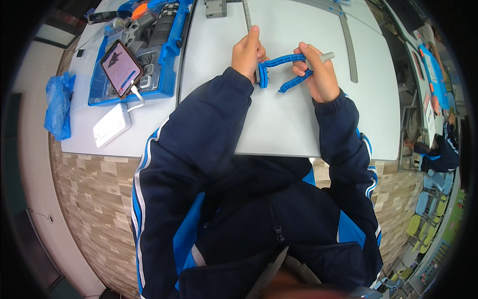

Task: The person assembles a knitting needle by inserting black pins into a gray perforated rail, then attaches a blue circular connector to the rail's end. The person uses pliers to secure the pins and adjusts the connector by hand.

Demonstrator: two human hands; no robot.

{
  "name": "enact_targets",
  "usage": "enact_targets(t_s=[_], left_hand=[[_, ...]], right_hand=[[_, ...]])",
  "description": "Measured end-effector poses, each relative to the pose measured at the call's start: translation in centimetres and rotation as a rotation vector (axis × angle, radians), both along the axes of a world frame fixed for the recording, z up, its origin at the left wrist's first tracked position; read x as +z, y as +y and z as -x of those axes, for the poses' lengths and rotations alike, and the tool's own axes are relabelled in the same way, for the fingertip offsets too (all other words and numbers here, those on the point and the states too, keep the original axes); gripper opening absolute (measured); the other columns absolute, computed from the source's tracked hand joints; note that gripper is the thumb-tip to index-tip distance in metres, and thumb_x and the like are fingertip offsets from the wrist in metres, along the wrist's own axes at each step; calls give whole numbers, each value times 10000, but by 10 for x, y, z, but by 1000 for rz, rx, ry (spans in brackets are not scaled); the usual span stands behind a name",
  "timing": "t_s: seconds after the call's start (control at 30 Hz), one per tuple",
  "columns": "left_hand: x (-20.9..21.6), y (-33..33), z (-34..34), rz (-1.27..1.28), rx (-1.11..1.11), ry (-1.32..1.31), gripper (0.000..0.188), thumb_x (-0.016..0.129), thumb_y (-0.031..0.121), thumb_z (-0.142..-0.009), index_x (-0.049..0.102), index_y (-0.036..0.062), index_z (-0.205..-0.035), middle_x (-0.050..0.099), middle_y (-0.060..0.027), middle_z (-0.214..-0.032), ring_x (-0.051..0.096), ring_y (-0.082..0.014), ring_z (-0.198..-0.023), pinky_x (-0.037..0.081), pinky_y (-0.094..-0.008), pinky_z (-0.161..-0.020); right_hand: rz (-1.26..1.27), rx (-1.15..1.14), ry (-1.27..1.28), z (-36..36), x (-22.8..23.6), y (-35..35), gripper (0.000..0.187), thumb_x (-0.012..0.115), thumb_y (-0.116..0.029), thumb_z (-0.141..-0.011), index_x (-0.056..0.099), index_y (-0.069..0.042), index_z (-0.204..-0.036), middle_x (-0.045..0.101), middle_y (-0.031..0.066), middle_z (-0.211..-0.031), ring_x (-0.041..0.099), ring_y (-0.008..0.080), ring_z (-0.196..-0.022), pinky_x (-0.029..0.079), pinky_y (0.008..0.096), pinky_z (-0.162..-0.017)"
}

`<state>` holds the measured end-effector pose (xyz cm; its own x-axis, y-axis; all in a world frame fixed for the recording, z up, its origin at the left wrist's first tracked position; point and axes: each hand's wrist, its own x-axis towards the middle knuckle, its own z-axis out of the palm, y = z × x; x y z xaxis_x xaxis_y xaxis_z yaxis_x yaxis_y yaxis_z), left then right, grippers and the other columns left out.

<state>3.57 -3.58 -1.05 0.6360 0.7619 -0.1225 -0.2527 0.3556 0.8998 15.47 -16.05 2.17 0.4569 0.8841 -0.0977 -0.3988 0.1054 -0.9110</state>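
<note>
A blue plastic track of linked pieces (pixel 283 60) stretches between my two hands above the white table. My left hand (pixel 244 56) is closed with its thumb up, around a long grey beam (pixel 247 15). Beside its fingers, a blue ribbed round part (pixel 263 75) sits upright, with one end of the track at it. My right hand (pixel 321 74) pinches the track near its bend, and the track's loose end (pixel 289 87) comes out below the fingers. A light grey rod (pixel 326 57) also sticks out of that hand, pointing right.
At the left stands a blue bin (pixel 172 74) of grey parts, with a lit phone (pixel 122 67) leaning on it. A white power bank (pixel 112 125) is cabled to the phone. A blue plastic bag (pixel 59 107) hangs at the table's left edge. Another grey strip (pixel 350 50) lies right.
</note>
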Motion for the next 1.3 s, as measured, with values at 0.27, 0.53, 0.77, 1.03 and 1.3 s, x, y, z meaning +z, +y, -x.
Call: enact_targets(t_s=[0.27, 0.53, 0.77, 1.03, 1.3], left_hand=[[-2, 2, -2, 5, -14, 19, 498, 524, 522, -964, 369, 142, -681, 359, 13, -596, 343, -126, -592, 378, -288, -605], [-2, 2, -2, 10, -27, 19, 501, 531, 518, -962, 367, 148, -667, 360, 12, -596, 347, -125, -591, 383, -289, -611], [-1, 2, -3, 28, -53, 3, 497, 541, 498, -964, 363, 151, -657, 356, 17, -590, 330, -117, -569, 377, -289, -580], [2, -4, -4, -28, -20, 10, 492, 547, 470, -971, 358, 152, -647, 342, 26, -579, 314, -110, -559, 361, -282, -563], [-7, -3, -8, -87, 1, -34, 474, 552, 487, -963, 438, 108, -702, 373, 27, -585, 326, -83, -527, 341, -261, -513]], right_hand=[[54, 36, 350, -12, -18, 3, 383, 634, -319, -961, 513, 41, -1012, 404, 7, -737, 424, 93, -667, 385, 243, -590], [34, 67, 738, -25, -30, 2, 357, 642, -317, -956, 491, 4, -986, 397, -3, -701, 396, 85, -624, 354, 180, -542], [-1, 11, 366, -10, -13, 0, 219, 648, -178, -935, 524, -9, -872, 449, 12, -691, 365, 57, -560, 311, 202, -499], [-83, -68, -414, 25, 22, -13, 230, 641, -136, -917, 586, -12, -731, 565, 22, -664, 403, 33, -498, 286, 217, -450], [-155, 10, -876, 28, 41, 3, 258, 622, -158, -911, 559, -34, -694, 466, -39, -541, 357, 24, -443, 264, 205, -440]])
